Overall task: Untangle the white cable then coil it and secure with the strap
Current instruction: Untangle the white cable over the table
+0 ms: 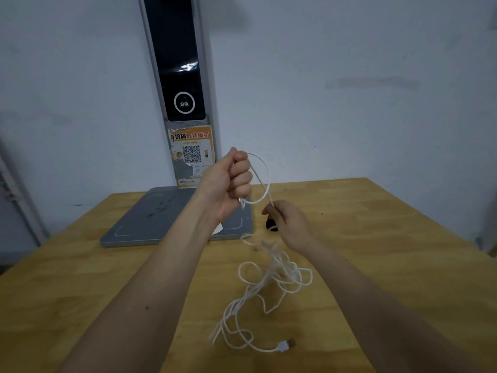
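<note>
The left hand (pixel 228 181) is raised above the far part of the wooden bench (pixel 80 292), its fingers (pixel 243 175) clenched round one end of the white cable (pixel 269 281), which arcs out of the fist in a small loop. The right hand (pixel 287 222), lower and just beside it, pinches the same cable below the loop. From there the cable drops to a loose tangle on the bench's middle, and its USB plug (pixel 286 345) lies towards the near edge. A small black object (pixel 270 224), partly hidden, sits behind the right hand. A grey scanner stand (pixel 161 219) rests at the far edge.
</note>
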